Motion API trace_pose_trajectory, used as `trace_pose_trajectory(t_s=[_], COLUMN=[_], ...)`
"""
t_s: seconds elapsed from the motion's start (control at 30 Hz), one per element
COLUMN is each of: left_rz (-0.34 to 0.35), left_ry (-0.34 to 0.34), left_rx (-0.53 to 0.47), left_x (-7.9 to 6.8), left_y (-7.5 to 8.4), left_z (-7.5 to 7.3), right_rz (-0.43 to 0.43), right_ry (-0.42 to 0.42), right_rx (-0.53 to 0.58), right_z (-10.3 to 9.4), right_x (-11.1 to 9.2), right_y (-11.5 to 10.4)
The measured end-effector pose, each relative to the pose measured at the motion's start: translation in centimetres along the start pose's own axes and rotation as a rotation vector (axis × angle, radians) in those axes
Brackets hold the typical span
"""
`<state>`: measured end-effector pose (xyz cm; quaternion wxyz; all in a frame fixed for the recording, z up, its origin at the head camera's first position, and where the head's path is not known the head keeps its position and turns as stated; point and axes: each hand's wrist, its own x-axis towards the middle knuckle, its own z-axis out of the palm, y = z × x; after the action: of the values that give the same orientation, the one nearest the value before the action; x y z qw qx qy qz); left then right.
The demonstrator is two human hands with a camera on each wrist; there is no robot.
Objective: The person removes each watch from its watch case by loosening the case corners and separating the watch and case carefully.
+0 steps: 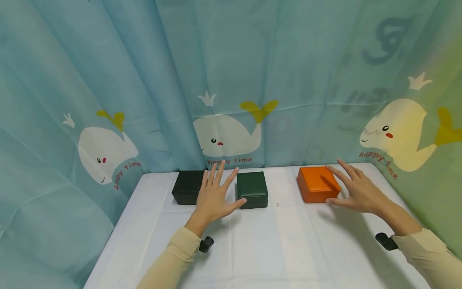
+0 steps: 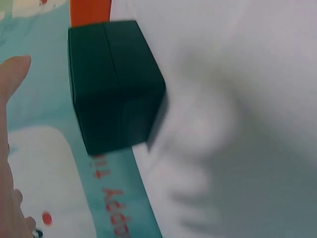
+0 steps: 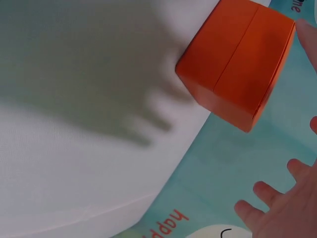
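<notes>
My left hand [image 1: 214, 198] hung above the table [image 1: 267, 249] toward its far edge, fingers straight and spread well apart, holding nothing. They hid part of a black box [image 1: 185, 188], squared-off and dull, near the table's far left corner. My thumb pointed toward a dark green box [image 1: 252, 186] farther right along the far edge; the left wrist view showed the two apart. That box had a smooth, leather-like skin with a faint sheen, softly rounded edges and a fine seam round its side.

My right hand [image 1: 361, 192] was likewise spread, thumb away from fingers, beside an orange box [image 1: 317, 182] that stood near the far edge, toward the far right corner. A fingertip lay right by this box's edge, and I could not tell whether it touched. Its skin was glossy, its shape the same low block, with a thin seam along the side.

The table's white fabric surface showed a fine weave and faint creases. Beyond the far edge hung a blue-green curtain [image 1: 144, 60] in soft folds, printed with white whales [image 1: 231, 138]. Pale sleeves [image 1: 167, 261] covered my forearms, and a small black device [image 1: 207, 244] sat at each wrist.
</notes>
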<state>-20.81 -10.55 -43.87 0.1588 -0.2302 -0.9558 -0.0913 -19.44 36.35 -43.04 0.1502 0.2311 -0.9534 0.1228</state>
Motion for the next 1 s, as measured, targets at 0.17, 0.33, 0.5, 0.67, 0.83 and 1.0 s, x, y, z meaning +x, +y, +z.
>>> trace_pose_trajectory(t_s=[0.17, 0.33, 0.5, 0.67, 0.83, 1.0], left_rz=[0.044, 0.087, 0.145, 0.195, 0.213, 0.192], left_ry=[-0.003, -0.025, -0.013, -0.024, -0.051, -0.112], left_rx=[0.008, -0.007, -0.003, -0.014, -0.046, -0.168], left_x=[1.2, 2.7, 4.3, 5.6, 6.6, 7.5], left_y=[2.1, 4.7, 7.5, 10.4, 12.8, 14.5], left_z=[1.0, 1.8, 2.6, 3.4, 4.6, 5.8], right_rz=[0.015, 0.042, 0.058, 0.064, 0.084, 0.099], right_ry=[-0.063, -0.117, -0.143, -0.154, -0.194, -0.223], right_rx=[0.054, 0.089, 0.132, 0.169, 0.192, 0.239], right_z=[-0.1, -0.2, -0.3, -0.1, 0.2, 0.2], right_x=[0.4, 1.1, 1.8, 2.2, 2.6, 2.9], right_y=[0.4, 1.0, 1.5, 1.8, 1.9, 1.8])
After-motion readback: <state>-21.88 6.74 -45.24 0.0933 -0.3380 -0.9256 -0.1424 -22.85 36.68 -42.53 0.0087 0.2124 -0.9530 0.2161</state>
